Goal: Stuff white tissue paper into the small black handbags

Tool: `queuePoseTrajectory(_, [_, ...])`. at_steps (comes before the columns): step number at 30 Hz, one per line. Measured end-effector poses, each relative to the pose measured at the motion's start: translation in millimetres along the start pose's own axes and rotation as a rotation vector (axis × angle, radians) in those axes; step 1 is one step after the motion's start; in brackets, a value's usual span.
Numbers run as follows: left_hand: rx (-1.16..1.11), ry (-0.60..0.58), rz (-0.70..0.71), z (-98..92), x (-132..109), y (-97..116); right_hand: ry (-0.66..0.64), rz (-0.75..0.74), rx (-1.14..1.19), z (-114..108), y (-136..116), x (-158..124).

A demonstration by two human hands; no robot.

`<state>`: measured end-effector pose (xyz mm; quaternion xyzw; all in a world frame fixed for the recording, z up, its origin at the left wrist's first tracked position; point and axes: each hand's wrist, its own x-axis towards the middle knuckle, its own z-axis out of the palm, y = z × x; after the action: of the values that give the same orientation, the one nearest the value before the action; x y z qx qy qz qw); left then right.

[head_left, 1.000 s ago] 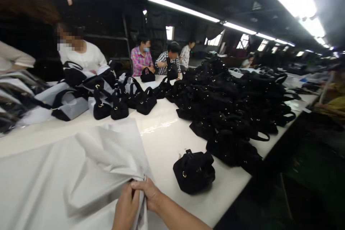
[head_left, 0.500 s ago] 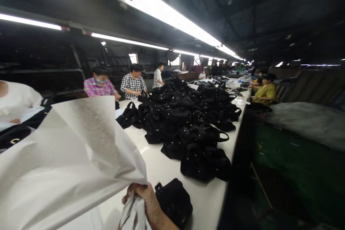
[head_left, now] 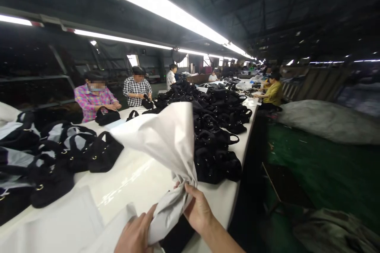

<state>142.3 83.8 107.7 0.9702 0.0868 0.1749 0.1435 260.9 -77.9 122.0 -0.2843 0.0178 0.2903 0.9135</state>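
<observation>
A large sheet of white paper (head_left: 166, 134) is bunched between my hands, its upper part fanning out above the table. My right hand (head_left: 197, 207) pinches the gathered middle of the sheet, thumb on top. Lower down, my left hand (head_left: 137, 231) is closed around the crumpled end. Beneath the paper, partly hidden, lies a black bag (head_left: 181, 231) on the white table (head_left: 127, 178). Flat white sheets (head_left: 65, 221) lie to the left of my left hand.
Black bags (head_left: 107, 152) with gold rings and pale stuffing crowd the left side. A big heap of black bags (head_left: 219, 162) covers the table ahead. Several people work along both sides. A bench (head_left: 285, 184) and a grey covered bundle (head_left: 329, 120) stand on the green floor at right.
The paper, spread out to the left before, is now gathered and more upright in front of me. My left hand has come into view on its lower end. The view has shifted right.
</observation>
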Motion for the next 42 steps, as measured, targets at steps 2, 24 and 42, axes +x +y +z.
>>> queuePoseTrajectory(2, [0.144,0.022,0.062,-13.3,2,6,0.029,0.043,-0.267,-35,-1,-14])
queuePoseTrajectory(24, [-0.423,-0.069,0.356,-7.0,-7,101,-0.572,-0.522,-2.213,-7,-100,-71])
queuePoseTrajectory(42, [-0.242,-0.024,-0.748,130.6,13,32,0.257,-1.177,-1.796,-41,-154,-63])
